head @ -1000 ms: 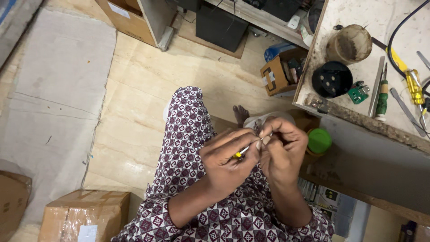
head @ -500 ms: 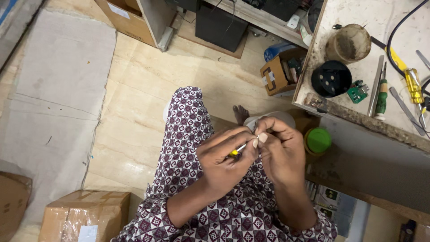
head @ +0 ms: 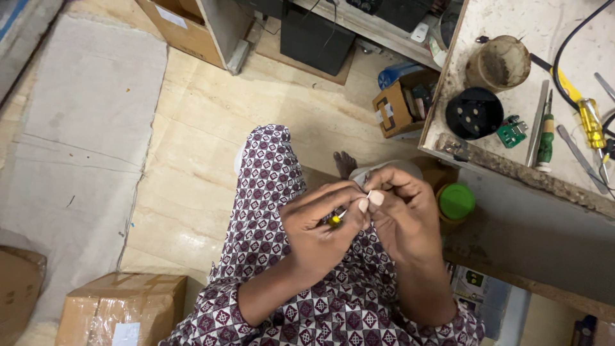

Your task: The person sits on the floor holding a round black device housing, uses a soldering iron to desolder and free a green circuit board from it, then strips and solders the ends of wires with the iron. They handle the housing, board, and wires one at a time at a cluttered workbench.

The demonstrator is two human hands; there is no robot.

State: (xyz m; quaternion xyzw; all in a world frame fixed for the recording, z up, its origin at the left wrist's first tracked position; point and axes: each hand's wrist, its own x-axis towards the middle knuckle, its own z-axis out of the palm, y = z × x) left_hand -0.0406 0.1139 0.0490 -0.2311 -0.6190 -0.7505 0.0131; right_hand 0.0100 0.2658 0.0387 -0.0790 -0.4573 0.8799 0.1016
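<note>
Left hand point(head: 317, 224) pinches a small yellow-tipped tool point(head: 336, 219); right hand point(head: 400, 208) pinches a tiny part (hidden); next calls for steady alignment.

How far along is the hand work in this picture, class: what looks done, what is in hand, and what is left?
Done: nothing finished shows. Tools lie out on the workbench, among them a green-handled screwdriver and a small green circuit board. In hand: the left hand holds a small yellow-tipped tool against a tiny part pinched in the right hand; the part is too small to identify. Left: cannot be judged from this view.
</note>
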